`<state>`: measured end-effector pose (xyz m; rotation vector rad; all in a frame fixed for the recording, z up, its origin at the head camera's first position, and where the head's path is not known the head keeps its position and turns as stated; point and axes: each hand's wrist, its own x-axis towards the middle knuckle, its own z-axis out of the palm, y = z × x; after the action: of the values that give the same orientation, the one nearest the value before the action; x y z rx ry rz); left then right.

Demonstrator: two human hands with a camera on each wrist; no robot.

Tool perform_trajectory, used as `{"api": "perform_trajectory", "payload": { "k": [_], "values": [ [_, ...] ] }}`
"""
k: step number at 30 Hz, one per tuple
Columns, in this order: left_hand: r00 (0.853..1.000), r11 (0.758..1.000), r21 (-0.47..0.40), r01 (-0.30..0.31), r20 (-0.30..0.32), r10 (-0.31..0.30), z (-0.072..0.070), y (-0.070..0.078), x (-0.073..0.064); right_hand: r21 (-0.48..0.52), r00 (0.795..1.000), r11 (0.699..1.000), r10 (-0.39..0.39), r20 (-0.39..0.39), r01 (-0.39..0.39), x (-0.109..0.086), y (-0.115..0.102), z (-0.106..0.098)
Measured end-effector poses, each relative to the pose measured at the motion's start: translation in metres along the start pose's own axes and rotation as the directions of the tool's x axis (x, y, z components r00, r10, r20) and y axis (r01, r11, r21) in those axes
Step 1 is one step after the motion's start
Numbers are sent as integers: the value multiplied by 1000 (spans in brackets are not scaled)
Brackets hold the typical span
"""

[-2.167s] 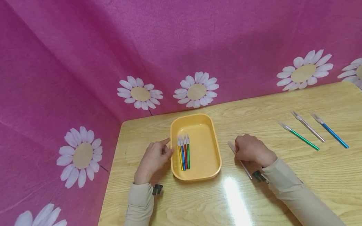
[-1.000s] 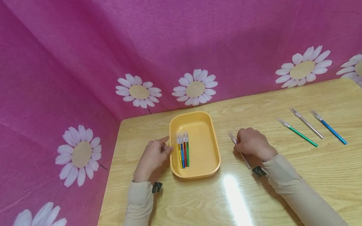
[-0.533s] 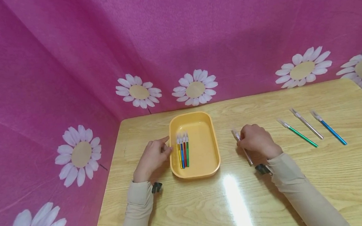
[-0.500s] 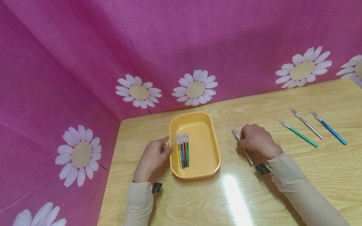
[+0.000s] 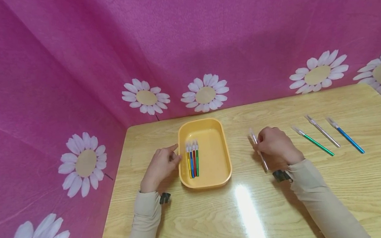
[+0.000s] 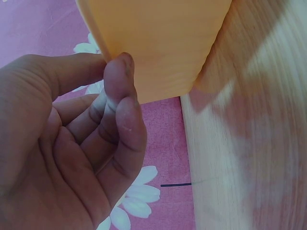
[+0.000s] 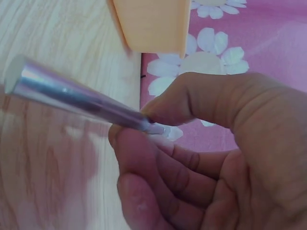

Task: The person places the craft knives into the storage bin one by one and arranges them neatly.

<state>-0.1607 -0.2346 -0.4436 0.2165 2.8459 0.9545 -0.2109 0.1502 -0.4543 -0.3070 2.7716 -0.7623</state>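
My left hand (image 5: pixel 160 167) is at the left side of a yellow tray (image 5: pixel 214 186), its thumb and fingertips pinching the rim. In the left wrist view, curled fingers lie against the tray's outer wall (image 6: pixel 158 52). Several craft knives with clear caps lie side by side in the tray: yellow, blue, red and green (image 5: pixel 197 162). To the right of the tray, my right hand (image 5: pixel 277 144) pinches a silver craft knife (image 5: pixel 263 162) between thumb and fingers. The right wrist view shows its barrel (image 7: pixel 72 93) toward the camera, with the capped end partly hidden by the fingers.
Farther right on the wooden table (image 5: pixel 209 219) lie a green craft knife (image 5: pixel 318 144), a pinkish silver one (image 5: pixel 325 133) and a blue one (image 5: pixel 350 139), spaced apart and slanted. A pink flowered cloth (image 5: pixel 248 39) hangs behind and to the left.
My right hand has moved right and away from me, carrying the silver craft knife with it. The left hand and the tray have stayed in place.
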Motion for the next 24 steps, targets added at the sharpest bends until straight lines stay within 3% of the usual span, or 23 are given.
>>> {"api": "perform_trajectory", "payload": {
  "k": [24],
  "values": [
    [1000, 1000, -8, 4, -3, -4, 0, 0, -1, 88, 997, 996, -26, -75, 32, -4, 1, -12]
  ]
}}
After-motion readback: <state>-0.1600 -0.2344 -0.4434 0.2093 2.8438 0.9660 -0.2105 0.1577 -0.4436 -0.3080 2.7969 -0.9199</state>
